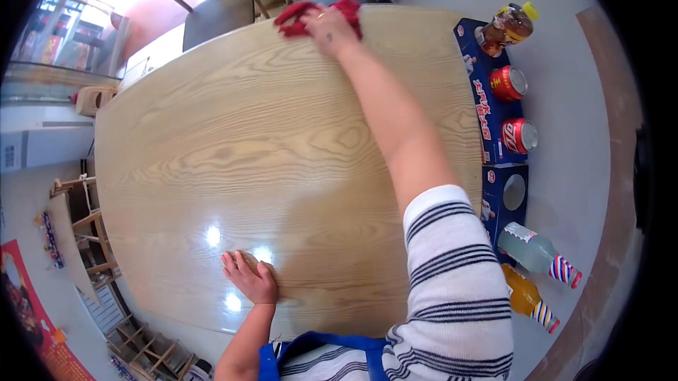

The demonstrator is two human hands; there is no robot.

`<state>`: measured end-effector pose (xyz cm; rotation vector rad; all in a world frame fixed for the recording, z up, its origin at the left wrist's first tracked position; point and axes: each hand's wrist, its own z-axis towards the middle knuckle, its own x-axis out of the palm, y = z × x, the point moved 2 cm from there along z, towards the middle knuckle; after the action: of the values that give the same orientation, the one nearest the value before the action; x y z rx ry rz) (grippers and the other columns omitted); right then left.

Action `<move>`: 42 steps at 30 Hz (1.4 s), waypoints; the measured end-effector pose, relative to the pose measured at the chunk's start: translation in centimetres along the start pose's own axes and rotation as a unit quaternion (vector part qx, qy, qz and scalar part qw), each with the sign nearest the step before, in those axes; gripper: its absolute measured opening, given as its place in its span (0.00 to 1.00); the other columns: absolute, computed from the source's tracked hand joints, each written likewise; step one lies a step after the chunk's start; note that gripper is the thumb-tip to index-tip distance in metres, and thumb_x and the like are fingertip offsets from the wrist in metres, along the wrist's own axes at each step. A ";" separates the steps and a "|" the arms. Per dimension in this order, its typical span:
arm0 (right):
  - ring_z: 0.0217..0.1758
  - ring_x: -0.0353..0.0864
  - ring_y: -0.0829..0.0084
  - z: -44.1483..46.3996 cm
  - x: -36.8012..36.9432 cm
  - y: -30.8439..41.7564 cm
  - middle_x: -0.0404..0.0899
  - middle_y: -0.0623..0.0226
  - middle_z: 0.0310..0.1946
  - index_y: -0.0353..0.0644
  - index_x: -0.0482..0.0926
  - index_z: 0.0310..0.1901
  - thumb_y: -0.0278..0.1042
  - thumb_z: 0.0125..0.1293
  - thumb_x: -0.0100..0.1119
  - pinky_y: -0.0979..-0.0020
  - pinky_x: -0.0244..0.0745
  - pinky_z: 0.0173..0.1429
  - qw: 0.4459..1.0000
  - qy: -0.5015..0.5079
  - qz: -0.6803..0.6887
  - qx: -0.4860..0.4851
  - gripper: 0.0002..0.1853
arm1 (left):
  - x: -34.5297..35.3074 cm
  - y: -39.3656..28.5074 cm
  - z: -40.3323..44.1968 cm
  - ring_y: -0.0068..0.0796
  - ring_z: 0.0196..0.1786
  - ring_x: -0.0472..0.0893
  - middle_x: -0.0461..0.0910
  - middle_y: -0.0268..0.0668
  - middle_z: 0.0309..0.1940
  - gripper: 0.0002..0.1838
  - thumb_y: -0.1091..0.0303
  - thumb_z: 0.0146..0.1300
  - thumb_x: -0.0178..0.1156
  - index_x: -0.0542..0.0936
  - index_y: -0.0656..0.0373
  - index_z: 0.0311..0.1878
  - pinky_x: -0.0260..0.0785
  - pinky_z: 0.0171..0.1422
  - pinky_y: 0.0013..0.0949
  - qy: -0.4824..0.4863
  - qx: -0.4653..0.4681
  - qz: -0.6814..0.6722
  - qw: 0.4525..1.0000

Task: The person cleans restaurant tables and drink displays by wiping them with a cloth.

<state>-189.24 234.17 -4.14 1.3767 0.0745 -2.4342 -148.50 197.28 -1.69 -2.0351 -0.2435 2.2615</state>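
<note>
My right hand (330,29) is stretched to the far edge of the wooden table (268,148), pressing down on a crumpled red cloth (347,11). The cloth bunches out on both sides of the fingers and lies at the rim. Near the front of the table, my left hand (251,281) rests flat on the glossy wood with its fingers spread, holding nothing.
Along the right edge stand blue boxes (487,98), a capped brown drink bottle (506,29), two red cans (508,83), a clear bottle (530,248) and an orange bottle (526,293). Chairs (219,17) stand beyond the far edge.
</note>
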 end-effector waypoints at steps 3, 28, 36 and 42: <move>0.61 0.67 0.58 -0.2 -0.9 -5.6 0.75 0.62 0.53 0.46 0.76 0.49 0.38 0.65 0.44 0.59 0.61 0.62 0.984 0.091 -0.053 0.141 0.15 | 0.1 0.2 0.0 0.55 0.70 0.50 0.53 0.55 0.66 0.31 0.61 0.57 0.48 0.59 0.62 0.64 0.39 0.70 0.58 -0.006 0.014 0.000 1.000; 0.66 0.59 0.54 -30.0 -20.8 2.6 0.66 0.60 0.60 0.42 0.72 0.55 0.40 0.62 0.50 0.57 0.57 0.66 0.935 -0.008 -0.106 0.338 0.20 | 0.3 0.3 -0.3 0.52 0.68 0.53 0.56 0.55 0.65 0.29 0.57 0.60 0.47 0.62 0.63 0.62 0.41 0.70 0.53 -0.029 0.026 0.009 0.999; 0.65 0.60 0.54 -45.3 -30.7 17.2 0.66 0.61 0.60 0.42 0.70 0.56 0.36 0.64 0.50 0.58 0.58 0.65 0.910 0.041 -0.110 0.399 0.19 | 0.6 0.4 -0.3 0.50 0.70 0.52 0.57 0.54 0.64 0.29 0.57 0.60 0.48 0.61 0.60 0.62 0.40 0.70 0.56 -0.040 0.002 0.008 0.999; 0.55 0.68 0.54 -61.4 -37.7 27.7 0.69 0.55 0.54 0.38 0.70 0.54 0.30 0.59 0.52 0.63 0.63 0.61 0.749 0.090 -0.166 0.635 0.19 | 0.7 0.6 -0.2 0.49 0.70 0.53 0.56 0.54 0.65 0.29 0.56 0.60 0.49 0.62 0.60 0.62 0.41 0.70 0.56 -0.043 0.000 0.006 0.999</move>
<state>-112.15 231.21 -1.61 2.1886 -1.7252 -2.5866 -148.33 196.87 -2.52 -1.9467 -0.2386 2.3606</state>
